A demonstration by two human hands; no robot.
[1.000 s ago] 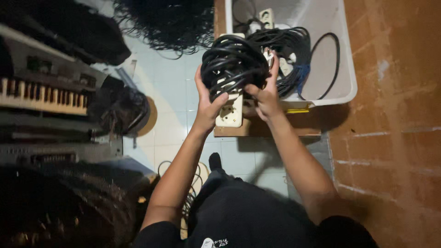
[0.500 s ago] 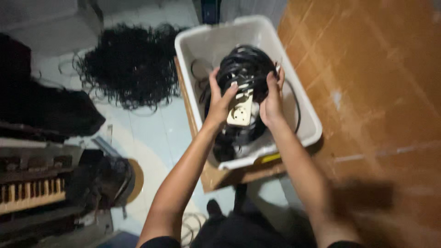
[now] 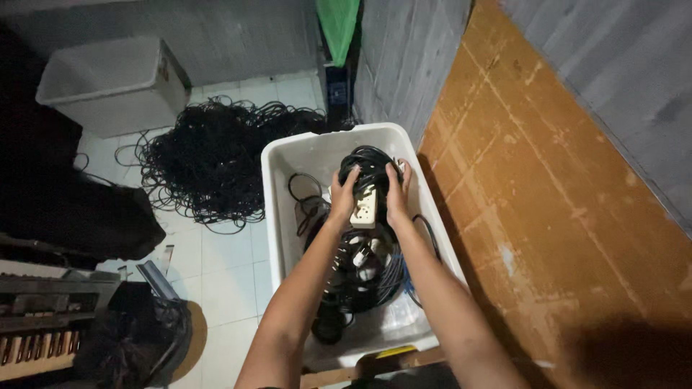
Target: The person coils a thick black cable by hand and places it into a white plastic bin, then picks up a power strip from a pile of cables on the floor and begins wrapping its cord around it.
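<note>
1. Left hand point(image 3: 344, 196) and right hand point(image 3: 398, 193) clamped on opposite sides of a coiled black cable bundle point(image 3: 370, 173) with a cream power strip point(image 3: 365, 209), held inside the white plastic bin point(image 3: 282, 189), toward its far end.
2. Beneath the bundle, in the same bin: more black cables point(image 3: 360, 277), plus what looks like a blue cord point(image 3: 408, 282), partly hidden.
3. Left of the bin, on the tiled floor: a loose black cable pile point(image 3: 216, 155).
4. Beyond that pile: a second white bin point(image 3: 115, 83), contents unseen.

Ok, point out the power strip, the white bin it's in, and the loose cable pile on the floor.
power strip point(image 3: 365, 208), head view, cream socket face.
white bin point(image 3: 277, 209), head view, left wall.
cable pile point(image 3: 216, 155), head view, centre of tangle.
</note>
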